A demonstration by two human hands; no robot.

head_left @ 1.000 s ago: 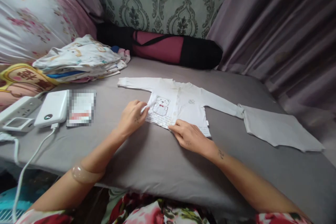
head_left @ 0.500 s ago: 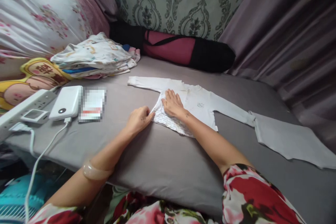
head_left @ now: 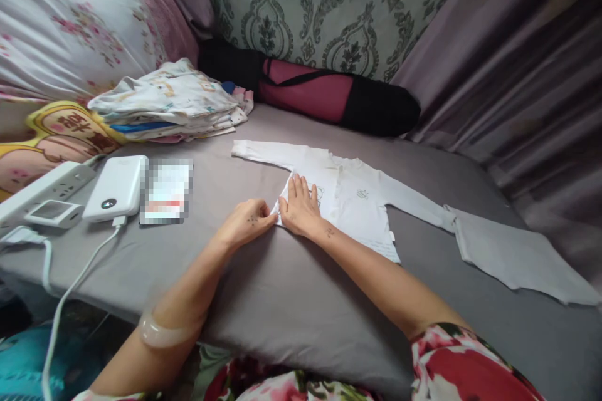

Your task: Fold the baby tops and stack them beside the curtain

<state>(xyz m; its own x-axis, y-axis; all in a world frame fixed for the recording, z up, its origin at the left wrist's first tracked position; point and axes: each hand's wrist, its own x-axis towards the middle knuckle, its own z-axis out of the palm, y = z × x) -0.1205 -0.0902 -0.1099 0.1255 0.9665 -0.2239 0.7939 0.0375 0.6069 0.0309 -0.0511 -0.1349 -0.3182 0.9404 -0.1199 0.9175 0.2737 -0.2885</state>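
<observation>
Bed (head_left: 282, 313): a grey sheet covers it and everything below lies on it.
Curtain (head_left: 517, 75): mauve folds hang along the right side.
Floral bedding (head_left: 70, 25): white and pink, heaped at the left edge.
Mat bag (head_left: 310, 94): pink with black ends, lying against the patterned wall at the back.
White baby shirt (head_left: 362, 207): spread flat, front up, in the middle of the bed. Both long sleeves are stretched out sideways and a small print shows on the chest.
Grey cloth (head_left: 517, 250): flat, touching the end of the shirt's right-hand sleeve.
Stack of folded clothes (head_left: 169, 103): at the back left, well apart from the shirt.
Power strip (head_left: 47, 183): white, at the far left.
Power bank (head_left: 115, 188): white, with a cable plugged in, just beside a blurred card (head_left: 165, 191).
Right hand (head_left: 298, 208): palm down and pressed flat on the shirt's near-left front, fingers slightly spread.
Left hand (head_left: 247, 225): knuckles up, fingertips drawn together at the shirt's near-left edge and touching the right hand. Whether they pinch the cloth cannot be told.
Bracelet (head_left: 164, 333): pale, on the left wrist.
</observation>
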